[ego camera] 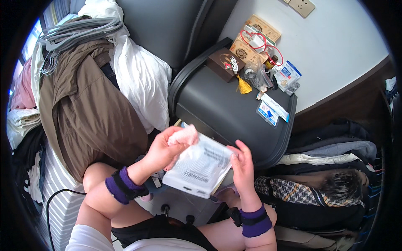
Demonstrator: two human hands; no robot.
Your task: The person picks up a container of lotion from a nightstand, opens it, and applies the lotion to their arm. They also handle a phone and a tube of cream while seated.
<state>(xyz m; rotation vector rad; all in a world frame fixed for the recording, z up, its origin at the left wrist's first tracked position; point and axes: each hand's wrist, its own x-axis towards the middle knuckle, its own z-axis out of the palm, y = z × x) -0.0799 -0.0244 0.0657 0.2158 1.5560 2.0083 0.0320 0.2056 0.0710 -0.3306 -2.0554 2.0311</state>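
Observation:
A flat white box [198,166] bearing printed writing is held tilted above my lap. My left hand [165,147] pinches a crumpled pale pink cloth [183,136] over the box's upper left corner. My right hand [243,163] holds the right edge of the box between thumb and fingers. Each wrist wears a purple band with a black strap. Just beyond the box stands a dark grey nightstand [213,106]; a drawer below its top appears to be partly out, mostly hidden behind the box and hands.
On the nightstand lie a brown box [223,67], a yellow tassel [244,84], a card in a clear sleeve [268,113] and a red cable. A brown jacket [94,113] and grey hangers [78,31] lie on the bed at left. Clothes [314,185] hang at right.

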